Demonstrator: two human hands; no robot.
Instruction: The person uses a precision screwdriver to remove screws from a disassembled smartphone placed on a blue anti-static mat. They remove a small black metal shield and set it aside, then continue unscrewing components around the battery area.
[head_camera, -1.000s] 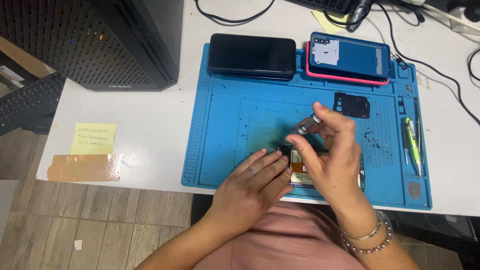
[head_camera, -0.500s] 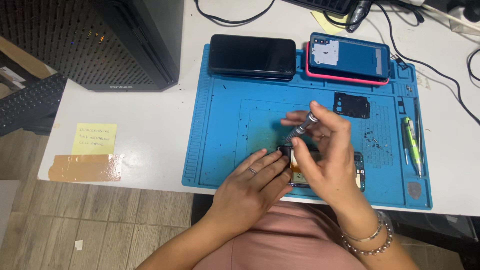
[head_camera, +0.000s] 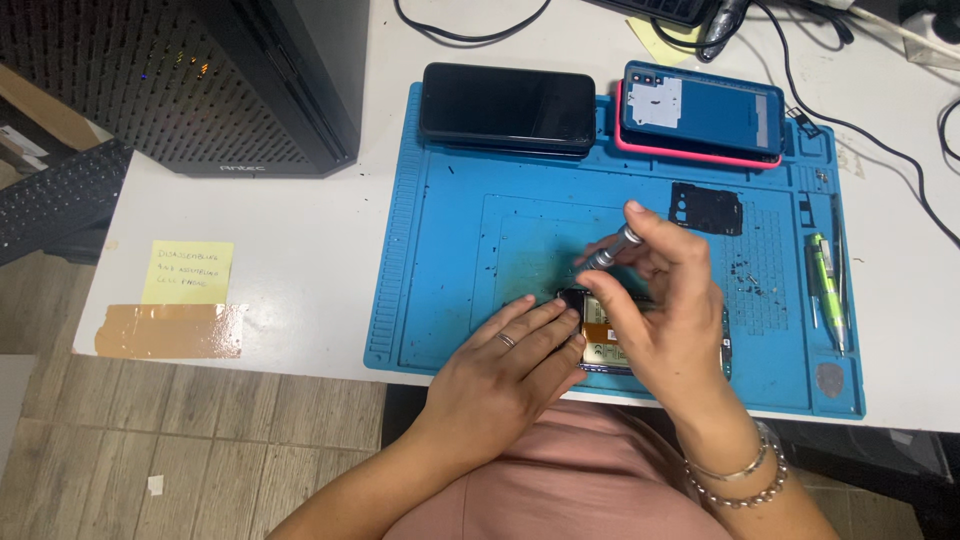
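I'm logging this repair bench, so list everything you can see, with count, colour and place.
Work mat: one, blue, on the white table.
Opened phone: one, dark frame, mat's near edge, under both hands.
Screwdriver: one, silver, in the right hand.
Phones: two, black and blue-on-pink, mat's far edge.
Black cover plate: one, right of centre.
Green pen-like tool: one, mat's right edge.
Computer tower: one, black, far left.
Sticky note: one, yellow, above brown tape.
Left hand: steadies the phone.
Right hand: grips the screwdriver.
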